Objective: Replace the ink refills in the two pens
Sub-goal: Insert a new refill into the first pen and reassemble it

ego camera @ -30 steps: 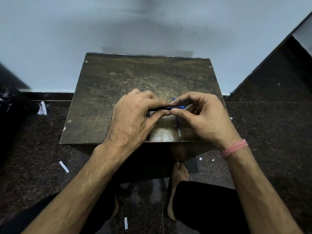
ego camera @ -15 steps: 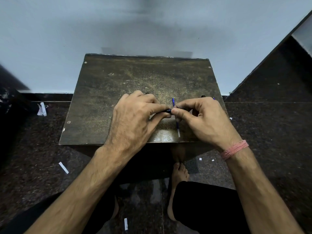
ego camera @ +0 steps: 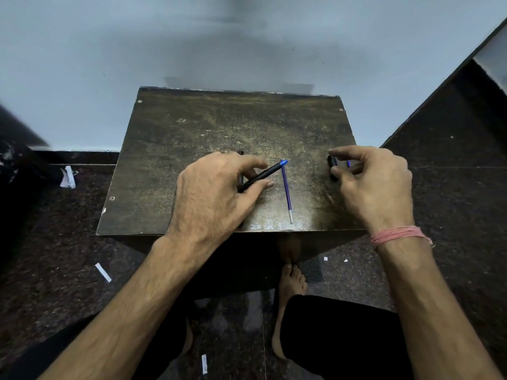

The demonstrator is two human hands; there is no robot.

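Left grip (ego camera: 219, 196) pinches the slim black pen barrel (ego camera: 260, 176), blue tip toward right grip (ego camera: 375, 185) pinching the short black cap (ego camera: 332, 166); loose blue refill (ego camera: 286, 192) lies between

Lighting: dim, cool, diffuse overhead; source not visible. Wall (ego camera: 247, 37) shows a soft grey shadow patch at top centre, smeared and low in detail. Table (ego camera: 192, 127): scuffed top gives a pale sheen near its front edge, no hard glare. Deep shadow under the front edge and over the speckled floor (ego camera: 452, 215). Wide-angle distortion bends lines at frame edges; left margin blurred. Centre approx. sharp.
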